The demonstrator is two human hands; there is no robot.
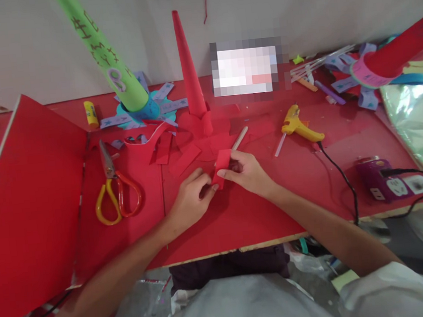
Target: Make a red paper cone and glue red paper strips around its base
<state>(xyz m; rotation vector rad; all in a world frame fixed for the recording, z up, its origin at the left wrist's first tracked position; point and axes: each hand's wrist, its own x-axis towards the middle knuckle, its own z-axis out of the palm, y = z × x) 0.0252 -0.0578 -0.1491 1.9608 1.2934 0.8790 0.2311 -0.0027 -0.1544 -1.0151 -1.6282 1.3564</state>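
Both my hands meet over the red table (239,215) and pinch one small red paper strip (222,163). My left hand (191,198) is closed on the strip's lower end. My right hand (248,171) is closed on its upper part, which curls up. Just beyond lies a wooden stick (240,138) among loose red paper pieces (185,158). A tall red paper cone (190,68) stands behind them.
Orange-and-yellow scissors (114,190) lie at the left, beside a large red sheet (29,206). A yellow glue gun (300,126) with a black cord and a purple power strip (388,181) sit at the right. A green tube (106,56), a yellow glue stick (90,113) and another red cone (399,50) stand farther back.
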